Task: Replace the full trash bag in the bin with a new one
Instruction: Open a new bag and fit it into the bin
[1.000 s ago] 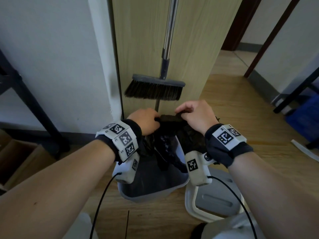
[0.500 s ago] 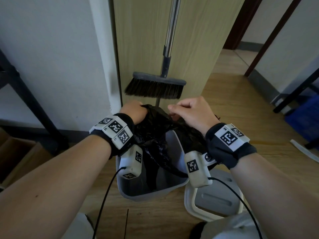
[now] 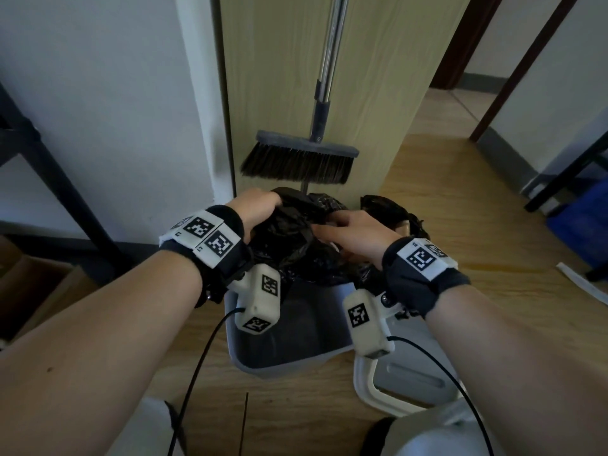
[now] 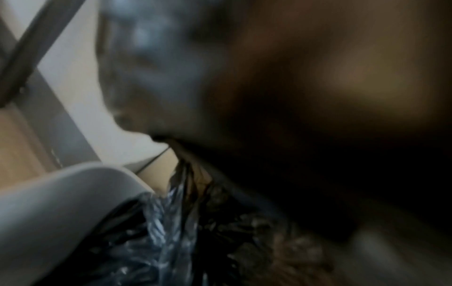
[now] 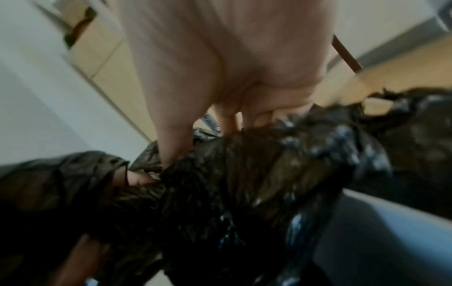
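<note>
A crumpled black trash bag [image 3: 289, 232] is bunched above the far side of the grey bin [image 3: 283, 370] and hangs down into it. My left hand [image 3: 260, 202] grips the bag's left edge with curled fingers. My right hand [image 3: 348, 228] lies over the bag's right side, fingers pointing left. In the right wrist view its fingertips [image 5: 171, 154] dig into the bag's folds [image 5: 244, 174]. The left wrist view is blurred and shows the bin rim [image 4: 73, 185] and bag plastic [image 4: 171, 222]. A second black bag [image 3: 391, 209] sits on the floor just behind my right hand.
A broom [image 3: 299, 159] leans on the wooden panel right behind the bin. The bin's lid [image 3: 411, 383] lies on the floor at the right. A cardboard box [image 3: 33, 284] and a black frame leg [image 3: 65, 192] stand to the left, and a blue crate [image 3: 582, 232] to the far right.
My hands have moved apart from a joined hold at the middle. The left went left and pulled the bag wider. The bag now bulges up between them, and the right fingers stretch leftward.
</note>
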`<state>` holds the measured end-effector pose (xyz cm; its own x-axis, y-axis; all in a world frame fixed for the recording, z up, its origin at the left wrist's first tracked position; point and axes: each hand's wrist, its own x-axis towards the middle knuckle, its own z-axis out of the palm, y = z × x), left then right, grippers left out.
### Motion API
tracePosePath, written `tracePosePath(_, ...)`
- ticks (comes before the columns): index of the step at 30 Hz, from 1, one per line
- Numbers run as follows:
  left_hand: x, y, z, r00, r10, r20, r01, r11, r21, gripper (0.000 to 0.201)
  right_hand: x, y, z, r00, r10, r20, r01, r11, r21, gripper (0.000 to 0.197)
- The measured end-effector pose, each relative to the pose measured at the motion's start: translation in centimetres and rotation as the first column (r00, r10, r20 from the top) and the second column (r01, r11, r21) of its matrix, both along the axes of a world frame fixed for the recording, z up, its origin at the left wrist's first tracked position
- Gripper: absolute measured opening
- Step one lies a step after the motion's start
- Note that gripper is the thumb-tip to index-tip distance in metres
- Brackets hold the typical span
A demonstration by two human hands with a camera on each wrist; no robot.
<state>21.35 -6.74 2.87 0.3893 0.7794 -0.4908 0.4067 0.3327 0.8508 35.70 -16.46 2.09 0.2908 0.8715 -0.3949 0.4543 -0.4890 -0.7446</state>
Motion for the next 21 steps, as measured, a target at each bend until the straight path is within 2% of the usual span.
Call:
tracePosePath(2,0.1,-0.3,0.1,0.997,0.025,0.076,-0.021,0.999,-0.048,0.017,-0.6,0.2,0.4,0.977,-0.061,-0.205,0.058,0.998,-0.02,0.042)
tracePosePath(3,0.2,-0.4,0.2,0.994,0.038,0.102,-0.032,0.998,-0.062,0.018,-0.9,0.3,0.6,0.966,-0.068,-0.251,0.064,0.998,-0.023,0.037)
tracePosePath(5,0.1,-0.4,0.4,0.992,0.048,0.116,-0.039,0.996,-0.081,0.02,-1.1,0.5,0.8,0.973,-0.048,-0.225,0.05,0.999,0.003,0.033)
tracePosePath(8,-0.5,-0.5,0.8,0.996,-0.013,0.087,0.026,0.989,-0.146,0.023,-0.8,0.9,0.6,0.982,-0.132,-0.137,0.136,0.99,0.025,0.046)
tracePosePath(11,-1.6,0.2,1.1,0.987,-0.089,0.132,0.115,0.972,-0.204,0.026,0.2,0.8,0.8,0.931,-0.279,-0.235,0.292,0.956,0.023,0.047)
tracePosePath(14,-2.8,1.3,0.9,0.977,-0.007,0.212,0.053,0.976,-0.211,0.023,1.9,0.6,1.1,0.86,-0.42,-0.288,0.437,0.899,-0.005,0.039)
tracePosePath(16,-3.4,1.9,0.5,0.967,0.14,0.212,-0.117,0.986,-0.119,0.012,2.8,0.2,1.0,0.825,-0.494,-0.276,0.505,0.862,-0.033,0.038)
tracePosePath(18,-4.0,2.6,-0.3,0.948,0.266,0.173,-0.28,0.958,0.062,0.022,3.2,-0.3,0.7,0.845,-0.503,-0.18,0.503,0.863,-0.051,0.043)
tracePosePath(20,-4.3,2.7,-0.8,0.959,0.278,0.05,-0.281,0.919,0.277,0.021,3.1,-0.3,0.5,0.867,-0.486,-0.108,0.482,0.874,-0.056,0.043)
tracePosePath(21,-4.2,2.6,-0.9,0.972,0.232,-0.031,-0.204,0.903,0.379,0.013,2.9,-0.3,0.6,0.873,-0.475,-0.113,0.47,0.88,-0.063,0.044)
